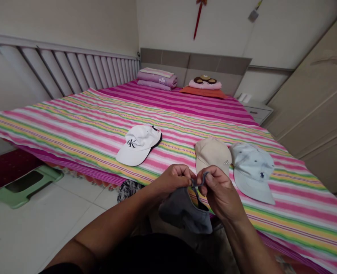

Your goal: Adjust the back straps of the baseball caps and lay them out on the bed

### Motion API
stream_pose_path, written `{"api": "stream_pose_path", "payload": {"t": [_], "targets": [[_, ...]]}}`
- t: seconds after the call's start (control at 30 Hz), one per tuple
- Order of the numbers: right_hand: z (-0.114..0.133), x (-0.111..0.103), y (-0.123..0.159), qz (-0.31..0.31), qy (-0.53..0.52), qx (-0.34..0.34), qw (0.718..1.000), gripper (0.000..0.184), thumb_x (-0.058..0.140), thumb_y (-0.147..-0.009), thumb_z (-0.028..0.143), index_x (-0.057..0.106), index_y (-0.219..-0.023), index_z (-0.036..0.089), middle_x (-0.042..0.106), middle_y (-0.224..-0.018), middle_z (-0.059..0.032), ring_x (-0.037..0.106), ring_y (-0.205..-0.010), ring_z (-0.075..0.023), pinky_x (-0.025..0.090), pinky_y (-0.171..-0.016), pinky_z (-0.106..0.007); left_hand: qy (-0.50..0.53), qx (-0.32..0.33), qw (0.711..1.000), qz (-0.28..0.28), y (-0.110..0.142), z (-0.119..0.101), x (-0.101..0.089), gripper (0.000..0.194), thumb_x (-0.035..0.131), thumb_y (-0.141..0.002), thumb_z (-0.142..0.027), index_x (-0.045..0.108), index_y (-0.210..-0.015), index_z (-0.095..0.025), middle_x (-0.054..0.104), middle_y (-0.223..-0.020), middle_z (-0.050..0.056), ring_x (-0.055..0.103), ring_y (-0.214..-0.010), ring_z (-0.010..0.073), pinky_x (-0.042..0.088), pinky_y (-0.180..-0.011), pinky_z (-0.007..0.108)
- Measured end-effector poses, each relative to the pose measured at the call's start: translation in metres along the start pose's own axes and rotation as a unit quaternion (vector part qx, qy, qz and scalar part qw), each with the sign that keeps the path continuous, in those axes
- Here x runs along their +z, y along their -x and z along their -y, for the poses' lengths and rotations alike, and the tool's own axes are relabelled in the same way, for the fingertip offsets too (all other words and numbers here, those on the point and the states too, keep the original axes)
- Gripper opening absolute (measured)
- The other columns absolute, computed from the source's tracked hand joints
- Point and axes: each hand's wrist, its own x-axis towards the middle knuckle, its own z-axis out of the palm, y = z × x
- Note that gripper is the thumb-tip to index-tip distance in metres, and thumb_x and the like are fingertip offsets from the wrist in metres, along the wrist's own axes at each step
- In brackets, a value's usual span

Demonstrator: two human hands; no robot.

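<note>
A dark grey baseball cap [185, 213] hangs below my two hands, its back opening facing up. My left hand [175, 179] is closed on the cap near the buckle of its back strap. With thumb and fingers, my right hand [218, 190] pinches the strap's loose end [205, 178]. Beyond them on the bed lies a white cap [141, 142] with black letters, a dark edge showing beneath it. A beige cap [212, 152] sits just past my right hand, partly hidden by it. Touching it on the right is a pale blue cap [252, 167].
A striped sheet [79, 125] covers the bed. Folded purple bedding [157, 79] and a pink and orange pile [204, 89] lie by the headboard [168, 59]. A green stool [28, 186] stands on the tiled floor at left. A nightstand [256, 112] is at right.
</note>
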Motion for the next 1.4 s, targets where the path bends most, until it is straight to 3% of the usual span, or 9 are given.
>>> {"api": "stream_pose_path", "payload": {"t": [0.17, 0.27, 0.43, 0.6, 0.77, 0.93, 1.1, 1.23, 1.4], "targets": [[0.003, 0.007, 0.004, 0.02, 0.012, -0.001, 1.0, 0.019, 0.056, -0.08, 0.033, 0.051, -0.069, 0.019, 0.052, -0.058, 0.0033, 0.038, -0.045, -0.006, 0.033, -0.048, -0.019, 0.017, -0.016, 1.0, 0.02, 0.003, -0.003, 0.004, 0.012, 0.059, -0.055, -0.011, 0.047, -0.055, -0.013, 0.057, -0.072, 0.003, 0.05, -0.062, 0.0095, 0.034, -0.059, 0.022], [0.006, 0.01, 0.005, 0.02, -0.004, 0.024, 1.0, 0.023, 0.055, -0.079, 0.036, 0.048, -0.065, 0.019, 0.044, -0.051, 0.0053, 0.031, -0.042, -0.0061, 0.029, -0.044, -0.019, 0.004, -0.03, 0.998, 0.05, 0.004, -0.005, 0.004, 0.012, 0.057, -0.055, -0.01, 0.046, -0.054, -0.013, 0.055, -0.069, 0.001, 0.046, -0.055, 0.0071, 0.032, -0.053, 0.021], [0.009, 0.006, 0.003, 0.02, -0.022, 0.084, 0.996, 0.027, 0.063, -0.072, 0.04, 0.047, -0.063, 0.02, 0.041, -0.046, 0.0075, 0.024, -0.035, -0.0048, 0.021, -0.036, -0.019, -0.023, -0.052, 0.993, 0.108, 0.005, -0.007, -0.002, 0.014, 0.063, -0.06, -0.015, 0.049, -0.059, -0.013, 0.051, -0.061, -0.002, 0.043, -0.05, 0.0051, 0.029, -0.049, 0.019], [0.008, -0.002, 0.001, -0.029, 0.038, 0.104, 0.993, 0.022, 0.071, -0.062, 0.033, 0.059, -0.065, 0.016, 0.052, -0.049, 0.0037, 0.034, -0.035, -0.0029, 0.022, -0.037, -0.018, -0.005, -0.078, 0.992, 0.103, 0.006, -0.007, -0.005, 0.02, 0.067, -0.063, -0.024, 0.05, -0.066, -0.013, 0.055, -0.059, -0.002, 0.045, -0.048, 0.005, 0.03, -0.047, 0.017], [0.007, -0.001, 0.002, -0.06, 0.046, 0.11, 0.991, 0.019, 0.074, -0.056, 0.028, 0.064, -0.063, 0.014, 0.046, -0.041, 0.0052, 0.03, -0.034, -0.0022, 0.019, -0.035, -0.017, 0.01, -0.091, 0.989, 0.118, 0.008, -0.008, -0.005, 0.023, 0.069, -0.064, -0.028, 0.052, -0.07, -0.013, 0.062, -0.061, 0.002, 0.054, -0.052, 0.0084, 0.037, -0.051, 0.018], [0.007, 0.002, 0.001, -0.091, 0.028, 0.095, 0.991, 0.018, 0.074, -0.051, 0.02, 0.06, -0.063, 0.017, 0.051, -0.049, 0.0045, 0.036, -0.037, -0.0047, 0.026, -0.034, -0.018, 0.023, -0.106, 0.989, 0.1, 0.009, -0.008, -0.004, 0.025, 0.071, -0.062, -0.029, 0.054, -0.071, -0.012, 0.064, -0.062, 0.003, 0.056, -0.052, 0.0092, 0.04, -0.051, 0.019], [0.005, -0.006, 0.002, -0.074, 0.075, 0.032, 0.994, 0.013, 0.069, -0.058, 0.017, 0.057, -0.065, 0.019, 0.048, -0.054, 0.005, 0.039, -0.044, -0.0061, 0.032, -0.041, -0.018, 0.035, -0.104, 0.99, 0.087, 0.008, -0.006, -0.002, 0.023, 0.071, -0.062, -0.027, 0.056, -0.071, -0.012, 0.064, -0.061, 0.003, 0.057, -0.051, 0.009, 0.041, -0.052, 0.019], [0.006, -0.012, 0.002, -0.032, 0.142, 0.009, 0.989, 0.012, 0.067, -0.062, 0.017, 0.056, -0.066, 0.018, 0.045, -0.057, 0.004, 0.036, -0.048, -0.0074, 0.029, -0.043, -0.02, 0.029, -0.113, 0.988, 0.098, 0.007, -0.004, -0.002, 0.023, 0.07, -0.063, -0.028, 0.057, -0.072, -0.012, 0.065, -0.062, 0.004, 0.058, -0.053, 0.0101, 0.041, -0.051, 0.019], [0.008, -0.011, 0.0, -0.018, 0.153, 0.034, 0.987, 0.013, 0.064, -0.062, 0.018, 0.051, -0.064, 0.018, 0.041, -0.052, 0.0056, 0.03, -0.045, -0.0065, 0.024, -0.041, -0.02, 0.022, -0.105, 0.989, 0.106, 0.007, -0.004, -0.003, 0.023, 0.069, -0.065, -0.03, 0.058, -0.072, -0.011, 0.065, -0.063, 0.004, 0.058, -0.056, 0.0104, 0.042, -0.055, 0.02]]}}
